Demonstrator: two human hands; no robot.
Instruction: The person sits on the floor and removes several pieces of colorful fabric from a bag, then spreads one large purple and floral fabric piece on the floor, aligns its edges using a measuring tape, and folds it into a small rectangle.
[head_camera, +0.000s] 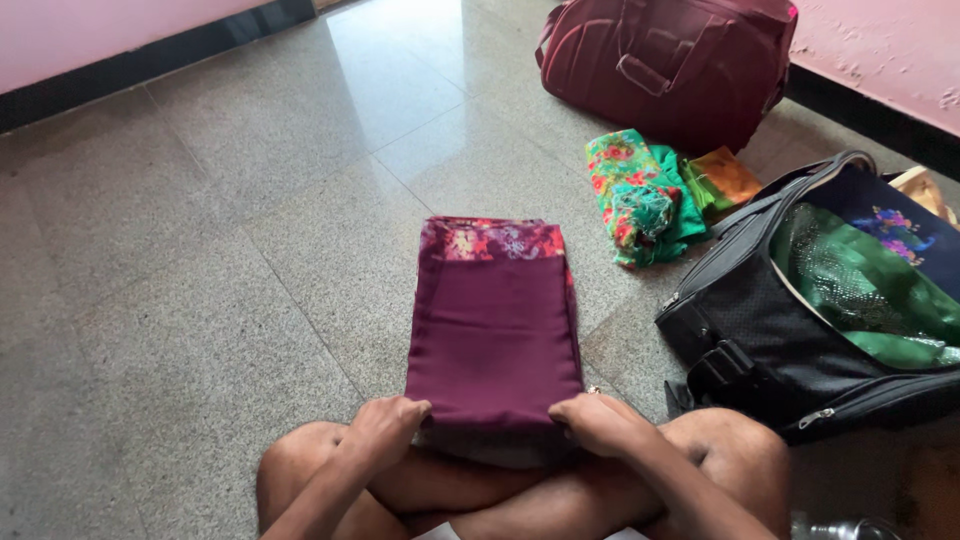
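A folded maroon cloth (493, 330) with a floral band at its far end lies flat on the stone floor in front of my crossed legs. My left hand (385, 430) grips its near left corner. My right hand (597, 420) grips its near right corner. Both hands have their fingers curled over the near edge, which rests against my shins.
An open black bag (745, 345) holding green and dark blue fabrics stands at the right. Folded green floral and orange cloths (650, 195) lie beyond it. A maroon duffel bag (670, 65) sits by the pink wall at the back right.
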